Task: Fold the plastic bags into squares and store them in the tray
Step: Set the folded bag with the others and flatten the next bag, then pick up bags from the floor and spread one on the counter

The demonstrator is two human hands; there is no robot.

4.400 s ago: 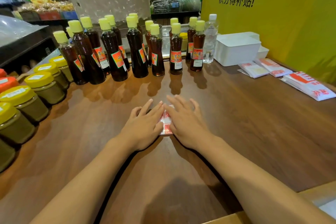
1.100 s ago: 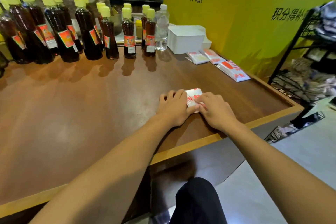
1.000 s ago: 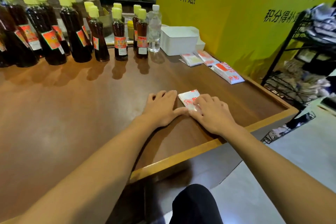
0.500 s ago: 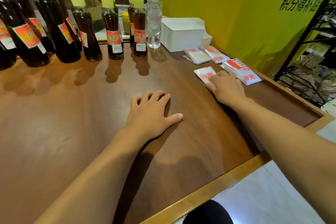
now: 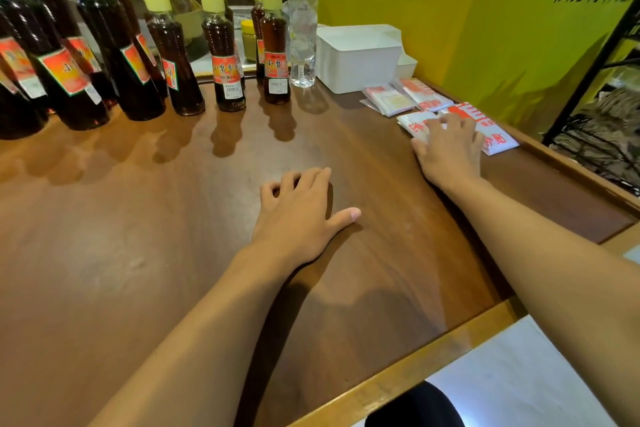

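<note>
Our right hand (image 5: 450, 149) presses flat, fingers straight, on the small folded white-and-red plastic bag (image 5: 415, 123), beside the larger bag stack (image 5: 498, 139), near the white plastic tray (image 5: 360, 62). Left hand (image 5: 298, 215) rests relaxed on the brown wooden table (image 5: 156, 236).

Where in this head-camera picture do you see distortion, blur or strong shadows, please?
Head view: wide-angle bending tilts the sauce bottles at left; the right hand on the folded bag is slightly blurred; bottle shadows fall toward the camera on the glossy table.
</note>
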